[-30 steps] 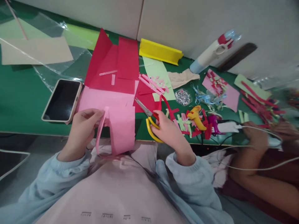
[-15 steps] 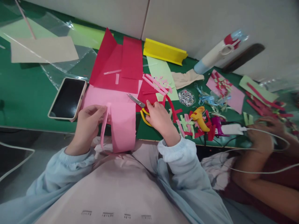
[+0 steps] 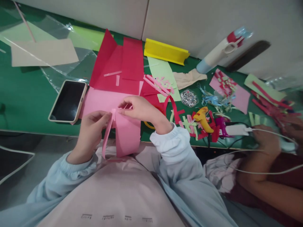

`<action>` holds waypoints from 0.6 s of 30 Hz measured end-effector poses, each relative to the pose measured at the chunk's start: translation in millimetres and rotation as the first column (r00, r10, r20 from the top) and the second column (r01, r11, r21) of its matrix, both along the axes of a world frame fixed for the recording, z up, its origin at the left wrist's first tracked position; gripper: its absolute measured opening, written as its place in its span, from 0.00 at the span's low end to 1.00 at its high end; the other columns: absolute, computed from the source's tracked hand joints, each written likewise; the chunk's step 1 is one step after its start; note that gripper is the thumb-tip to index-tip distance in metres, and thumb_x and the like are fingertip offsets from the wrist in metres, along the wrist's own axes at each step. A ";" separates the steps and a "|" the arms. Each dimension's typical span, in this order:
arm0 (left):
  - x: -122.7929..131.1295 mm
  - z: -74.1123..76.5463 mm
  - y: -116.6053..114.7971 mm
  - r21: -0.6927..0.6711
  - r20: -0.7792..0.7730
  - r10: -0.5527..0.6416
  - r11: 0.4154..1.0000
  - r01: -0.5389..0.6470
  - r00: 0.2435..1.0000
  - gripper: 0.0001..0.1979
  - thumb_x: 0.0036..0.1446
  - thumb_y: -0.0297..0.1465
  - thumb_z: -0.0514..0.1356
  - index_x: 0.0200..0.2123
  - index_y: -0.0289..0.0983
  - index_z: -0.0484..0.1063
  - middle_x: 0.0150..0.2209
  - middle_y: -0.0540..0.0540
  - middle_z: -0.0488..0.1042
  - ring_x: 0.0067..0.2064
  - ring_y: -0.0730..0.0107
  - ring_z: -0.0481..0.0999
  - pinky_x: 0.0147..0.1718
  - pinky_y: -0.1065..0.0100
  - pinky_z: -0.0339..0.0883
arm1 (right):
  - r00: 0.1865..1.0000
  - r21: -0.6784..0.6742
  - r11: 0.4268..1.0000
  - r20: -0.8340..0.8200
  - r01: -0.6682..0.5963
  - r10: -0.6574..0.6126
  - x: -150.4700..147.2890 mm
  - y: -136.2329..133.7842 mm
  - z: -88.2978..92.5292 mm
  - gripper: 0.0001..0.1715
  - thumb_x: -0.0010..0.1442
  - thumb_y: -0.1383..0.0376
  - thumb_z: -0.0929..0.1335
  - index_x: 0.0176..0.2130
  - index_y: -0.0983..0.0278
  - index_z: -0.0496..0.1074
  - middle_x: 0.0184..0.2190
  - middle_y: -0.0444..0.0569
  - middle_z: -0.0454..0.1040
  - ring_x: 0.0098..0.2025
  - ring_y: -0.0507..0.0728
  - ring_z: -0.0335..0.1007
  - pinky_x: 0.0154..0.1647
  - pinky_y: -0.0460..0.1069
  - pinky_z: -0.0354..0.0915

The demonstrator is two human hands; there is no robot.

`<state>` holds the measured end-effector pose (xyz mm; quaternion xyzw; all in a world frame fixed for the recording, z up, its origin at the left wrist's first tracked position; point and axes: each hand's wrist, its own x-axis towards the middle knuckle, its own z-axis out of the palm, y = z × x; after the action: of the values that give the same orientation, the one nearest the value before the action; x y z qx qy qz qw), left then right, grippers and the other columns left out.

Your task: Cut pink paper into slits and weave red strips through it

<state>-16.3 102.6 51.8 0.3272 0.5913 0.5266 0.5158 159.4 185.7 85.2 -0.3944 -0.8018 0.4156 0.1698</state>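
Note:
A sheet of pink paper hangs over the table's front edge, with a narrow pink strip partly split from its left side. My left hand pinches the strip near its top, thumb against fingers. Just to the right, my right hand has its thumb and fingertips closed at the paper's upper part, beside the split. Under my right wrist shows a yellow handle loop of the scissors; their blades are mostly hidden behind the hand.
Left lies a phone; behind are red sheets and a folded yellow piece. To the right are paper scraps, a yellow glue gun and a dish of small beads. A co-worker's arm is at far right.
My right hand has left the scissors, moving left onto the pink paper beside my left hand. The left hand keeps its pinch on the strip.

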 end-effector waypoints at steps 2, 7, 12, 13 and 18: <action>-1.0 -0.3 -1.8 0.000 0.001 -0.027 1.000 0.027 1.000 0.07 0.48 0.32 0.69 0.24 0.36 0.77 0.20 0.50 0.72 0.22 0.74 0.70 0.21 0.75 0.65 | 0.994 -0.063 0.996 -0.090 -0.062 0.056 -3.6 3.8 -6.2 0.08 0.60 0.64 0.70 0.36 0.69 0.76 0.36 0.48 0.78 0.38 0.52 0.72 0.42 0.47 0.64; -3.9 4.0 -2.4 0.008 -0.009 -0.054 0.999 0.054 0.999 0.06 0.45 0.31 0.70 0.23 0.36 0.77 0.20 0.50 0.73 0.22 0.76 0.70 0.22 0.77 0.65 | 0.973 -0.140 0.974 -0.174 -0.177 0.152 -5.4 3.0 -5.3 0.06 0.58 0.67 0.69 0.34 0.69 0.75 0.33 0.46 0.78 0.35 0.51 0.70 0.39 0.46 0.63; -6.2 11.1 -2.2 -0.017 -0.032 -0.094 0.995 0.093 0.995 0.07 0.43 0.32 0.71 0.25 0.36 0.78 0.20 0.50 0.75 0.21 0.75 0.71 0.21 0.75 0.64 | 0.965 -0.135 0.966 -0.173 -0.221 0.197 -4.2 0.5 -0.9 0.06 0.57 0.68 0.69 0.35 0.69 0.76 0.31 0.46 0.77 0.34 0.50 0.69 0.37 0.46 0.62; -6.7 11.5 -2.5 -0.015 -0.034 -0.096 0.995 0.095 0.995 0.07 0.43 0.32 0.72 0.25 0.36 0.78 0.20 0.50 0.75 0.21 0.75 0.71 0.21 0.75 0.65 | 0.963 -0.135 0.964 -0.176 -0.227 0.202 -4.0 0.6 -1.4 0.07 0.58 0.67 0.69 0.35 0.69 0.76 0.31 0.46 0.77 0.33 0.50 0.68 0.37 0.46 0.61; -9.4 11.4 -5.7 -0.030 -0.081 -0.130 0.991 0.128 0.988 0.07 0.48 0.31 0.70 0.27 0.34 0.78 0.22 0.50 0.76 0.23 0.76 0.72 0.23 0.77 0.64 | 0.958 -0.111 0.960 -0.161 -0.258 0.239 -3.9 1.6 -5.6 0.09 0.58 0.64 0.70 0.35 0.69 0.76 0.32 0.46 0.77 0.34 0.51 0.68 0.36 0.46 0.59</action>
<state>-25.7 97.0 63.2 0.3800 0.5962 0.4707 0.5279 155.5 187.3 79.6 -0.2693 -0.8015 0.5130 0.1480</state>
